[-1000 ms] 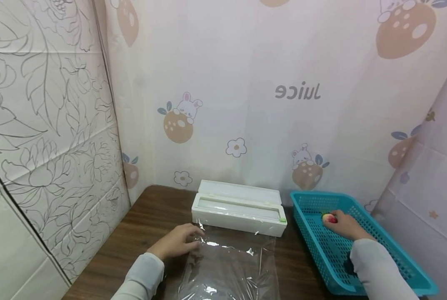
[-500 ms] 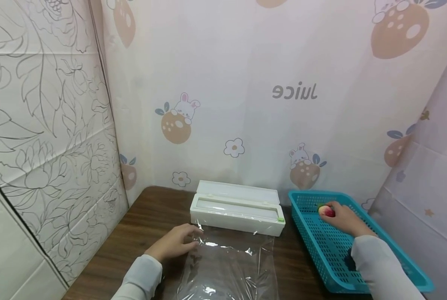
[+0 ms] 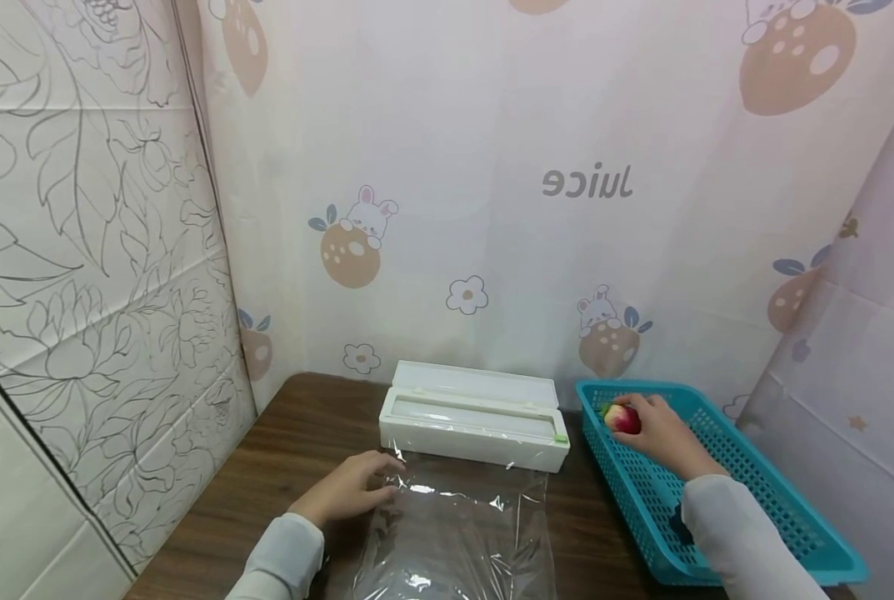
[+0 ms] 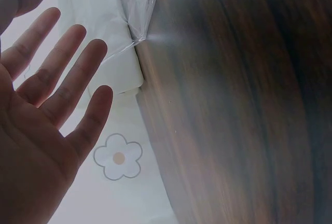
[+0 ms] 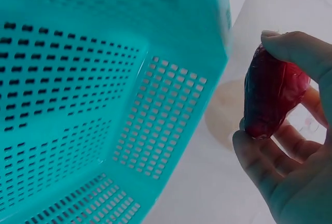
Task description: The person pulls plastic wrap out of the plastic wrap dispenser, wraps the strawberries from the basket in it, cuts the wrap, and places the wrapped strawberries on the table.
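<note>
Red fruit [image 3: 625, 419] is pinched in right grip [image 3: 669, 436] near tabletop's [image 3: 304, 425] right-edge basket [image 3: 607, 473]; left grip [image 3: 347, 489] is loose beside film [image 3: 461, 542].

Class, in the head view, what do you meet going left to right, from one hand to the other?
Left hand → white box → red fruit-like item → right hand.

Film [image 3: 461, 546]: on tabletop [image 3: 259, 508], right of left hand [image 3: 347, 490]
Box [image 3: 476, 446]: behind film
Basket [image 3: 641, 504]: right of both
Fruit [image 3: 624, 420]: in right hand [image 3: 666, 435]
</note>
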The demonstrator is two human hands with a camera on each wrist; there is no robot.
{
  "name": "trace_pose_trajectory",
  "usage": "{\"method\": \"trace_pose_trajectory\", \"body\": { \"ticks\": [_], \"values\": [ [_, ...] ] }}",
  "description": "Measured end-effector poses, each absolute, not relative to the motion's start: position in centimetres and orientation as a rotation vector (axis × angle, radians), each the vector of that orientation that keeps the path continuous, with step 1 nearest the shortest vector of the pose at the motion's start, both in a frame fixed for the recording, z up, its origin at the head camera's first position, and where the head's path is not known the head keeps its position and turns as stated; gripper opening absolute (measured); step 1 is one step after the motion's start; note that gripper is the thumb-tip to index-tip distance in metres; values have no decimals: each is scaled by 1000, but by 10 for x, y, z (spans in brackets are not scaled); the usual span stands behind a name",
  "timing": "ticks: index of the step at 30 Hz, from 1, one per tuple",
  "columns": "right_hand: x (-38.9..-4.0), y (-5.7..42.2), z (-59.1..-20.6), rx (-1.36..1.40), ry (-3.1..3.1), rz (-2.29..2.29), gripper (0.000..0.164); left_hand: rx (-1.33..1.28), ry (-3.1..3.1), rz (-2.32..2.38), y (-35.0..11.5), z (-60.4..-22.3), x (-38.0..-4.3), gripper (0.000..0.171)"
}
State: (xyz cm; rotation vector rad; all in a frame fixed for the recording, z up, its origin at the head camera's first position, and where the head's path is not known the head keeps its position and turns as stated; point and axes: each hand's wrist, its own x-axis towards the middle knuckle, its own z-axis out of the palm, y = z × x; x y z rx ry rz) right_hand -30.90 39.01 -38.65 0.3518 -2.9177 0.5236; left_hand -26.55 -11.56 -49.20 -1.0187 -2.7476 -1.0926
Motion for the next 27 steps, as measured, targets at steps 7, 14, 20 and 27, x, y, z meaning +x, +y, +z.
{"method": "trace_pose_trajectory", "body": {
  "ticks": [7, 14, 20, 27],
  "values": [
    [-304, 361, -391, 395, -2873, 525, 57, -1042, -2725, -1095, -115, -495, -264, 30],
    [-299, 336, -394, 492, -2840, 488, 57, -1037, -2744, -1093, -115, -495, -265, 30],
    [-288, 312, -393, 590, -2823, 490, 57, -1083, -2726, -1090, -112, -496, -267, 27],
    [-277, 281, -400, 678, -2823, 462, 55, -1137, -2691, -1036, -106, -494, -269, 24]
  ]
}}
